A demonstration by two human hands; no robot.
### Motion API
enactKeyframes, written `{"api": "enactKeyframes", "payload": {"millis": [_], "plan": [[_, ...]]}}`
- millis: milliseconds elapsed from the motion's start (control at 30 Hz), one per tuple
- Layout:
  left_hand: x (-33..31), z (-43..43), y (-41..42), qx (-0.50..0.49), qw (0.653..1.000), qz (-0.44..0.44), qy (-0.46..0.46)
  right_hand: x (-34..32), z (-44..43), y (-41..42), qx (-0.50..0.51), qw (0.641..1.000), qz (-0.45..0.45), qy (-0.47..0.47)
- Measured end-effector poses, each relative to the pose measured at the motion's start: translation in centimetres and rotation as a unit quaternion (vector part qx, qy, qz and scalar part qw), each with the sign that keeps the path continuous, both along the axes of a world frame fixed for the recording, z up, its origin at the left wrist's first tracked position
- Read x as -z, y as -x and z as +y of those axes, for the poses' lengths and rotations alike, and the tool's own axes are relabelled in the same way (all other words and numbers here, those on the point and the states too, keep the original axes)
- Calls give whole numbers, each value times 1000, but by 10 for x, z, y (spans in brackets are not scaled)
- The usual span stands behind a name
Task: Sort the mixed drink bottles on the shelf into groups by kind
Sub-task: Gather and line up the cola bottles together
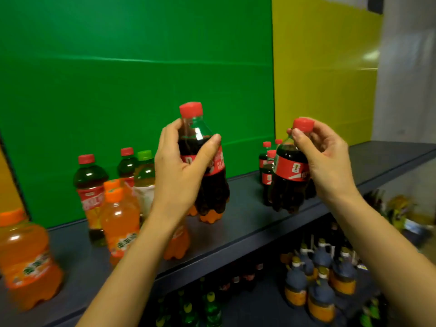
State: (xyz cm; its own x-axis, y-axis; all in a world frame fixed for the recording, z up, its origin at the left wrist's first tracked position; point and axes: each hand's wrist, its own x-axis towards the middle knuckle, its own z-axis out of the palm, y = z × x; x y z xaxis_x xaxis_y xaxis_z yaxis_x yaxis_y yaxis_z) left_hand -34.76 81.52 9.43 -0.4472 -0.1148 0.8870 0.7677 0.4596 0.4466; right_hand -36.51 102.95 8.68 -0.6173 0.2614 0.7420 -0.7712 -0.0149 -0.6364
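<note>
My left hand grips a cola bottle with a red cap and red label, held upright above the dark shelf. My right hand pinches the neck of a second cola bottle, tilted slightly, its base just over the shelf. Behind that one stand more cola bottles. At the left are orange soda bottles, a big one at the far left, red-capped tea bottles and a green-capped tea bottle.
A green panel and a yellow panel back the shelf. Below the shelf edge, a lower level holds dark jugs with orange labels and green bottles. The shelf's right end carries no bottles.
</note>
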Motion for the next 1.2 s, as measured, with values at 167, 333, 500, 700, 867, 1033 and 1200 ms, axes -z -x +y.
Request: {"api": "enactKeyframes", "payload": {"millis": [167, 333, 500, 700, 867, 1033, 1200], "plan": [[30, 53, 35, 17, 1000, -15, 0, 21, 65, 28, 41, 999, -19, -7], [61, 110, 75, -23, 999, -23, -9, 36, 139, 77, 48, 997, -42, -37], [85, 145, 106, -93, 994, -43, -35, 50, 187, 126, 53, 994, -60, -73], [105, 152, 130, -175, 981, -69, -53, 68, 210, 177, 38, 991, -93, -93], [109, 147, 148, -199, 975, -84, -48, 74, 211, 210, 40, 990, -106, -89], [109, 143, 167, -200, 974, -97, -43, 72, 211, 233, 54, 987, -112, -105], [110, 141, 185, -194, 973, -118, -40, 73, 214, 251, 68, 984, -116, -116]]}}
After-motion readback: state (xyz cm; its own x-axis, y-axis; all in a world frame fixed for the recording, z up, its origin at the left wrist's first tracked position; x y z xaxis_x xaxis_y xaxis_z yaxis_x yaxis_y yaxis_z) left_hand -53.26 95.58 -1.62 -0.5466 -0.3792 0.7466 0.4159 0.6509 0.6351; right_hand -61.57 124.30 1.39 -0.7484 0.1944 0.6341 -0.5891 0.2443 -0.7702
